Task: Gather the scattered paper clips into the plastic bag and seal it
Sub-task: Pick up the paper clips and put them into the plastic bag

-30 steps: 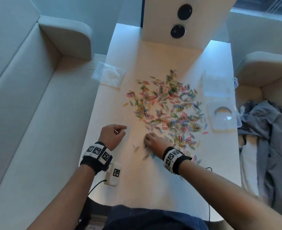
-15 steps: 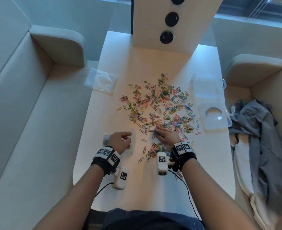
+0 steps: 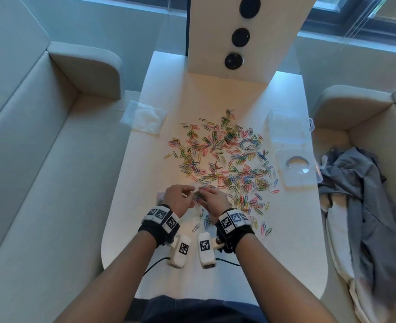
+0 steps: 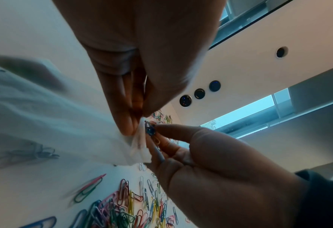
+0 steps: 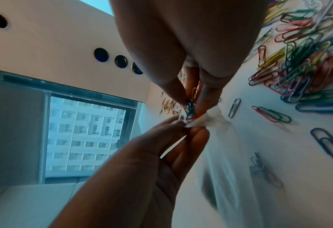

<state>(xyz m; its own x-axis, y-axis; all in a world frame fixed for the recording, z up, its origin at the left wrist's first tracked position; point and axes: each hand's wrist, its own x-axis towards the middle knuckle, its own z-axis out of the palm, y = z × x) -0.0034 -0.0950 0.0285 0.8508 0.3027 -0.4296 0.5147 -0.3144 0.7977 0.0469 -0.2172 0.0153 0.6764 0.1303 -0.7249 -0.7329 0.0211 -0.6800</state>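
Observation:
Colourful paper clips (image 3: 225,159) lie scattered across the middle of the white table (image 3: 292,229). My left hand (image 3: 178,199) pinches the mouth edge of a thin clear plastic bag (image 4: 64,123), which trails down to the left with a few clips inside. My right hand (image 3: 213,201) pinches a small bunch of clips (image 4: 150,131) right at the bag's opening. The two hands meet fingertip to fingertip above the near edge of the pile. In the right wrist view the bunch (image 5: 189,108) sits between my right fingertips and touches the bag's rim (image 5: 202,120).
A second clear bag (image 3: 143,117) lies at the table's left edge. A clear plastic box (image 3: 288,129) and its lid (image 3: 297,169) sit at the right. Grey cloth (image 3: 360,206) lies on the right seat. Loose clips (image 3: 262,229) lie near my right wrist.
My right hand lifted off the table with a bunch of clips and moved left to the bag. My left hand raised the bag's mouth and came right to meet it.

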